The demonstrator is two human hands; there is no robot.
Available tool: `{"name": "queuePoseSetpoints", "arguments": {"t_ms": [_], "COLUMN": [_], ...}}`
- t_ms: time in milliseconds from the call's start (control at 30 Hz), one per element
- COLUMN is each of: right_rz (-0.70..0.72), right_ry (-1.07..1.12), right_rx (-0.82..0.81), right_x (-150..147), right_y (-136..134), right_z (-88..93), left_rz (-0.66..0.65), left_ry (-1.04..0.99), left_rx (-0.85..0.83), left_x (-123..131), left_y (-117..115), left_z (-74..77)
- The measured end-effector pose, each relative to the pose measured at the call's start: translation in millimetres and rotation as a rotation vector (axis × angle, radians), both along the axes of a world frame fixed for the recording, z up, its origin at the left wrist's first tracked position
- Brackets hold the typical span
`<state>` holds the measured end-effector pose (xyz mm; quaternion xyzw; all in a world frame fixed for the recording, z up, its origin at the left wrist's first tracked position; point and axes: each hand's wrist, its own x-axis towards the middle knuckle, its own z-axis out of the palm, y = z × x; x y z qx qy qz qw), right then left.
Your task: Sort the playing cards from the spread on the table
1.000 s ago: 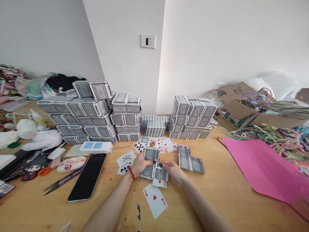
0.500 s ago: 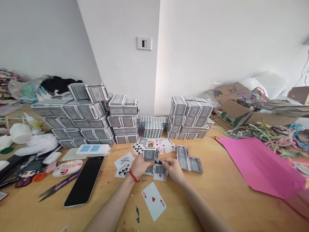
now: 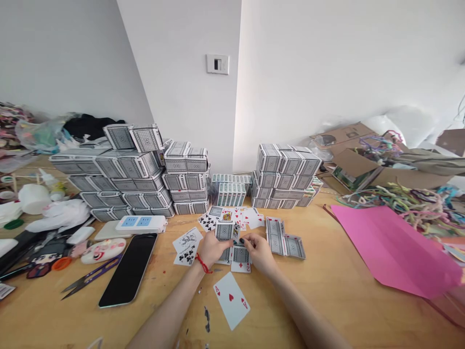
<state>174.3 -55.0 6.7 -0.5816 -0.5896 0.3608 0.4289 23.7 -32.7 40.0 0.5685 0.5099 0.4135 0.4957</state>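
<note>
Upright between the hands stands a box-like piece of folded playing cards [image 3: 224, 231], patterned grey backs outward. My left hand [image 3: 211, 250], with a red string bracelet at the wrist, grips its lower left side, thumb across the front. My right hand [image 3: 259, 251] is closed in a pinch at the piece's right edge; whatever the fingertips hold is hidden. Beneath the hands lie more folded cards and a two of diamonds [image 3: 240, 267]. Nearer me rests an ace of hearts [image 3: 231, 300]. Loose cards [image 3: 187, 246] lie left, and an opened folded-card piece [image 3: 285, 240] lies right.
Stacked card blocks stand at the back left [image 3: 127, 182] and back right [image 3: 286, 177], with small card boxes [image 3: 231, 194] between. A phone [image 3: 129, 271], thread snips [image 3: 90, 277] and a power strip [image 3: 141, 224] lie left. Pink paper [image 3: 392, 249] and coloured cords [image 3: 410, 206] lie right.
My right fingertips have shifted slightly right, away from my left thumb. My left hand and the card piece stay nearly in place.
</note>
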Motion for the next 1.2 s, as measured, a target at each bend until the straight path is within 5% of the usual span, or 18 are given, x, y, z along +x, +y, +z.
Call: {"name": "queuePoseSetpoints", "arguments": {"t_ms": [200,467,667,900,1200], "right_rz": [-0.088,0.135,-0.036,0.239,0.136], "right_ry": [-0.083,0.062,-0.071,0.193,0.023], "right_rx": [0.035,-0.078,-0.041,-0.12,-0.019], "right_x": [-3,5,1,12,9], "right_y": [-1,4,4,5,7], "right_z": [-1.9,-0.2,-3.5,0.3,-1.1], "left_rz": [0.01,0.0,0.038,-0.062,-0.053], "left_ry": [0.044,0.078,0.093,-0.071,-0.003], "left_rx": [-0.031,-0.022,-0.074,-0.057,-0.006], "left_x": [1,0,2,-3,-7], "left_y": [-3,2,2,8,9], "left_z": [7.1,0.1,0.2,-17.2,-20.1]}}
